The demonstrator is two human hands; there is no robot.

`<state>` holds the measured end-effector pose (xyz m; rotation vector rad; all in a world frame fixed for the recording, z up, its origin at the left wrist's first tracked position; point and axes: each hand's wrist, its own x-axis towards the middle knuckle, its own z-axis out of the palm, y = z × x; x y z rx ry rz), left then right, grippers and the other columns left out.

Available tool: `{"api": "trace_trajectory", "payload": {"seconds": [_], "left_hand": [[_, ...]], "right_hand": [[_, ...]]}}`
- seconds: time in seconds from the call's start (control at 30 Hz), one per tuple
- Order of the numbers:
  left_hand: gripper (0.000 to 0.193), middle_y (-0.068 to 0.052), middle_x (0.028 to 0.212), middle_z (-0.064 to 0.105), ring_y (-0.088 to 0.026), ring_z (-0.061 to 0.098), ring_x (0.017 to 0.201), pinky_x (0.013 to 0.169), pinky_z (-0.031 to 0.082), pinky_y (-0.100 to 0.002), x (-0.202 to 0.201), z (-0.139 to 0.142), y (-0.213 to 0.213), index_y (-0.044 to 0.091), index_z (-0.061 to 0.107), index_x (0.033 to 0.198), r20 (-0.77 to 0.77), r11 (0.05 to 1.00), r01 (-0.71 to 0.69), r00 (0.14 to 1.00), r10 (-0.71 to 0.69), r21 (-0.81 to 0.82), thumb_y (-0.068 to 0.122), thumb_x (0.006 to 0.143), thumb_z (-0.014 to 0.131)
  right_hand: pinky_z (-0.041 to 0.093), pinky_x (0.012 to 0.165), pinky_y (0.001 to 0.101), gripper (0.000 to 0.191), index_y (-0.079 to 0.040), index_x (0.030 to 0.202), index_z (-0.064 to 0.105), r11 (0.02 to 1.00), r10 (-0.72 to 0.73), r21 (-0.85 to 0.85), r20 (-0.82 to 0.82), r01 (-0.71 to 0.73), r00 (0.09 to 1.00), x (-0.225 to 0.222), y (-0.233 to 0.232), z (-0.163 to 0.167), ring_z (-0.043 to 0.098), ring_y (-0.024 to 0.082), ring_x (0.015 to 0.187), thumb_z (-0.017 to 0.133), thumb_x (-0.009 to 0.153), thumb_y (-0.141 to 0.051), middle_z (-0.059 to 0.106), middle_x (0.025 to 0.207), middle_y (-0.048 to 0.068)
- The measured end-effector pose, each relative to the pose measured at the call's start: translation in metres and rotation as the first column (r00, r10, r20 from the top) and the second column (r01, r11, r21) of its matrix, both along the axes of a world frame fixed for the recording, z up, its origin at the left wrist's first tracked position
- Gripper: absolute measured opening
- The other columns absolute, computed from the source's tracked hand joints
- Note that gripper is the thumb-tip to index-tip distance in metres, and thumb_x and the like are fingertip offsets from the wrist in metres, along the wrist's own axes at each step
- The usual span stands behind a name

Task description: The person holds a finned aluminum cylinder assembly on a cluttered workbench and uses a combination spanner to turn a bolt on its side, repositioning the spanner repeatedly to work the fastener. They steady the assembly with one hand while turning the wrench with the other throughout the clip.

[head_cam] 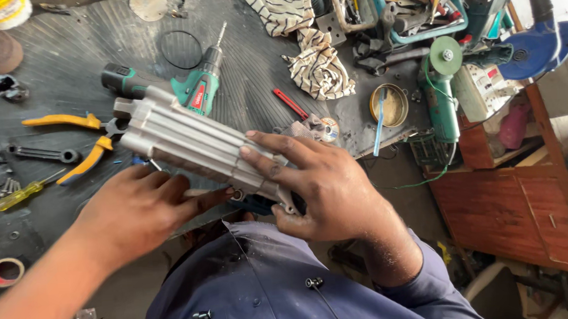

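Right hand (322, 187): its grip is wrapped over the near end of a grey ribbed metal housing (193, 146); fingers (277, 154) spread across the ribs, thumb under the lower edge
Left hand (137, 210): lies flat against the underside of the housing; fingers extended and touching it, not curled round it; grip wide
Housing: long, finned, pale grey; held tilted above the near edge of the surface (77, 54), far end pointing up and to the left, near end low by the person's chest
Drill (189, 86): green and black cordless drill lying on the surface just beyond the housing, bit pointing away
Pliers (80, 144): yellow-handled, lying open left of the housing; a yellow screwdriver (23, 196) lies nearer the left edge; a dark spanner (40, 154) sits between them
Cloth (317, 67): striped rag crumpled on the surface right of the drill; a red-handled tool (290, 104) lies just below it
Angle grinder (440, 85): green, at the right end of the surface among cluttered tools
Tape roll (5, 272): on the near left corner of the surface
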<state>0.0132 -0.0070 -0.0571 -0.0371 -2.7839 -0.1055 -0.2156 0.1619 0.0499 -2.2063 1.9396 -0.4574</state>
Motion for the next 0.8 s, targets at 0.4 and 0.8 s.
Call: {"api": "trace_trajectory", "payload": {"seconds": [0.4,0.8], "left_hand": [[0.062,0.000,0.072,0.055,-0.020,0.057,0.064,0.062,0.048,-0.037,0.013,-0.011,0.018,0.036,0.060,0.140,-0.137,0.993,-0.058,0.988,0.071,0.101,0.009,0.084,0.065],[0.068,-0.007,0.081,0.061,-0.025,0.060,0.051,0.048,0.052,-0.040,0.010,-0.030,0.114,0.021,0.054,0.147,0.106,0.821,-0.428,0.901,0.421,0.379,0.012,0.081,0.065]], "right_hand": [[0.044,0.117,0.0515,0.081,-0.017,0.148,0.055,0.999,-0.036,0.008,0.054,0.035,0.998,0.000,0.004,-0.003,0.064,0.034,0.121,0.075,0.070,-0.025,0.058,0.148,0.009],[0.046,0.114,0.0500,0.082,-0.015,0.148,0.055,1.000,-0.022,0.008,0.064,0.021,0.998,0.000,0.003,-0.003,0.064,0.034,0.119,0.074,0.069,-0.023,0.056,0.150,0.010]]}}
